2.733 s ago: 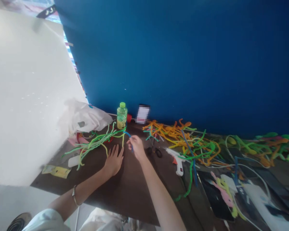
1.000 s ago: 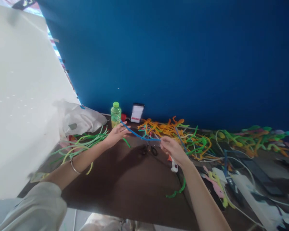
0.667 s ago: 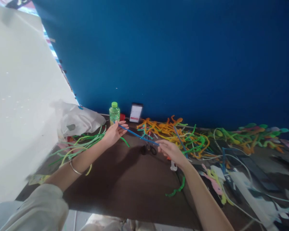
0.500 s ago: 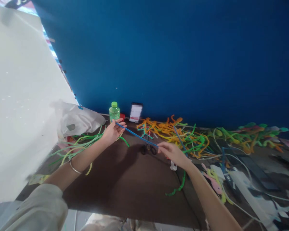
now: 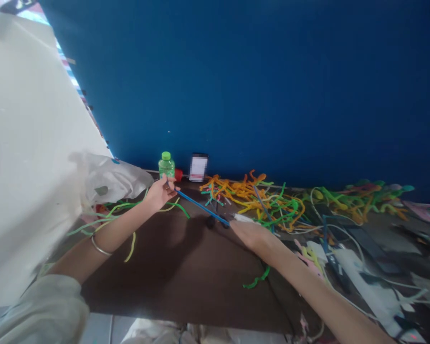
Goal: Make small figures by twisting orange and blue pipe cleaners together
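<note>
A thin blue pipe cleaner (image 5: 202,206) stretches slantwise between my two hands above the dark table. My left hand (image 5: 161,193) pinches its upper end between thumb and fingers, just in front of the green-capped bottle (image 5: 166,166). At its lower end, the fingers of my right hand (image 5: 249,234) are closed and mostly hidden beneath the hand, which is turned palm down. A white object (image 5: 244,218) shows along that hand's far side; I cannot make out its kind. Black-handled scissors (image 5: 217,221) lie behind the pipe cleaner, partly covered.
Orange, yellow and green pipe cleaners (image 5: 258,203) pile up behind my right hand, with paler ones (image 5: 89,227) at the left. A phone (image 5: 198,167) leans against the blue partition (image 5: 236,86). Cables and a white power strip (image 5: 365,291) crowd the right side.
My right hand has turned palm down, and a white object now shows along its far edge. The blue pipe cleaner stays stretched between both hands. The view has shifted slightly.
</note>
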Available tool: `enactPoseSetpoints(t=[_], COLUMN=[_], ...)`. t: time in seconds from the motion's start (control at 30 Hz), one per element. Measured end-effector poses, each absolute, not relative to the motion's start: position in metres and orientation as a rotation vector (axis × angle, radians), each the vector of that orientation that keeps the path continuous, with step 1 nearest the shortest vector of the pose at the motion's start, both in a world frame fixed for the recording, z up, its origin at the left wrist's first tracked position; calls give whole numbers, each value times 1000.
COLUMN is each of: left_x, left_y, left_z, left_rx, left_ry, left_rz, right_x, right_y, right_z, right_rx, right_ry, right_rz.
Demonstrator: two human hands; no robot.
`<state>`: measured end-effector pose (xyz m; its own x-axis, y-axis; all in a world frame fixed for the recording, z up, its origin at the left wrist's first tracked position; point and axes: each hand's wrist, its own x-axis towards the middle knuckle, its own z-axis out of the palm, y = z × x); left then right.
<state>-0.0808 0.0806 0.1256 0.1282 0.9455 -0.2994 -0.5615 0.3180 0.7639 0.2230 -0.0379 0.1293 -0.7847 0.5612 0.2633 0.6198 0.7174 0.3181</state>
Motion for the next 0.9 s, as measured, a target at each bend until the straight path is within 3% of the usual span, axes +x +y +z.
enactPoseSetpoints(t=[0.13,0.23,0.43,0.67,0.9], left_x=[-84,-81,-83,-121,-105], left_y=[72,68,70,53,3], left_z=[129,128,122,113,76], left_rx=[519,409,290,350,374], left_ry=[912,922,844,871,817], left_rz=[1144,1144,1231,1033,734], right_x=[218,212,232,343,358], right_y=[-56,-68,-60,-27,-15], right_z=[132,126,107,84,40], right_rx=[-819,-786,-817,-2321,-2588], right_ry=[-2765,-2747,-2682,-1734,-1615], right_rz=[-868,-895,-448,178,427])
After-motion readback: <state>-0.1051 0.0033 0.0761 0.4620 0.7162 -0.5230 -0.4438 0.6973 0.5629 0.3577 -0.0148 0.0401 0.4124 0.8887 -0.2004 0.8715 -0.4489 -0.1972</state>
